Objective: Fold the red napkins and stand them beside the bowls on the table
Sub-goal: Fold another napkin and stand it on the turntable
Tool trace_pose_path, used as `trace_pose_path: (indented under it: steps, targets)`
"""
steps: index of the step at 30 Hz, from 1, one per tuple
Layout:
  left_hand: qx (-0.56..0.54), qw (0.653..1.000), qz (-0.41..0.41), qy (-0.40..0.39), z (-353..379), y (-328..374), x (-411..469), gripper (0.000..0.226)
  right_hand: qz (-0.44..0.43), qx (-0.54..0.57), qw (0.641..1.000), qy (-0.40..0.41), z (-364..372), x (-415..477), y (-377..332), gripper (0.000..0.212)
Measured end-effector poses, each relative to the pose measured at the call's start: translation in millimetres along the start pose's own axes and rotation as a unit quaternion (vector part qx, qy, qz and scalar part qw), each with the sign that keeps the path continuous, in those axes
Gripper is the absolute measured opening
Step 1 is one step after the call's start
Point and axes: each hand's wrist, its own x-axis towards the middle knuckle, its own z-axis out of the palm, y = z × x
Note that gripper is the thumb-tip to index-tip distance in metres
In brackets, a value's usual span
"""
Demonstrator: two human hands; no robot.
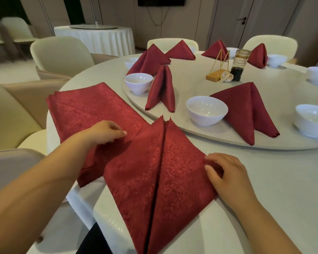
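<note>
Head view, near edge of the worktop [264, 189]: red napkin [160, 171] laid flat as a diamond, both flaps brought in to a centre seam, pinked tips pointing away toward the turntable [228, 142]. Right corner gripped by the right hand [226, 173], fingers curled over rumpled cloth. Upper left edge met by the left hand [103, 132], fingers curled with tips down on the cloth where the fold overlaps the flat stack [84, 107]; cannot tell whether cloth is pinched there or merely pressed. Stack of unfolded red cloths just beside on the left, partly under the fold and reaching the worktop's edge. Judged as mid-fold: flat stage laid out, not yet raised. Next move judged to call for both side corners being drawn back together along the seam, then a lift into a tent, seam kept closed so that the two legs match. Further out, on the turntable: nearest bowl [206, 110] with a standing napkin [246, 110] just beside it on the right; second bowl [138, 82] likewise served by another standing fold [162, 88]; more such folds at the far places. Right-hand bowl [312, 120] with no fold seen beside it, a likely destination. Gold card stand [218, 73] and dark sauce bottle [238, 66] near the centre, well apart from the work.
</note>
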Motion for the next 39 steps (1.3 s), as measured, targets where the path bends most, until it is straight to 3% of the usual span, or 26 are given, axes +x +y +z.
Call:
trace_pose_path:
  steps: [4, 11, 20, 25, 28, 31, 34, 39]
  targets:
    - [0.069, 0.997, 0.004, -0.045, -2.9, -2.5, -9.3, 0.011, 0.106, -0.063, 0.992, -0.024, -4.4, -0.3, 4.6, 0.034]
    - [0.123, 0.990, 0.029, -0.061, 9.4, -6.8, -14.8, 0.040, 0.131, -0.150, 0.978, -0.053, -3.8, -1.7, -3.1, 0.036]
    - [0.132, 0.986, 0.051, 0.088, -9.3, -30.3, -36.7, 0.023, 0.039, -0.175, 0.983, -0.048, 2.7, 4.5, -36.0, 0.036]
    - [0.105, 0.983, 0.021, 0.152, -16.5, -52.0, -37.3, 0.015, -0.018, -0.140, 0.987, -0.071, 19.9, 19.3, -73.4, 0.031]
    - [0.174, 0.966, 0.014, 0.191, -11.9, -55.2, -43.5, 0.027, -0.054, -0.130, 0.983, -0.116, 33.1, 22.6, -93.2, 0.030]
    - [0.166, 0.940, 0.120, 0.273, -7.9, -53.8, -66.7, 0.036, -0.065, -0.121, 0.980, -0.141, 41.5, 20.4, -100.5, 0.021]
    - [0.151, 0.910, 0.248, 0.295, 15.4, -53.3, -103.2, 0.042, -0.061, -0.102, 0.981, -0.150, 44.5, 17.1, -102.9, 0.017]
    - [0.223, 0.903, 0.262, 0.257, 73.3, -57.7, -128.1, 0.048, -0.060, -0.089, 0.972, -0.208, 51.9, 13.1, -119.1, 0.037]
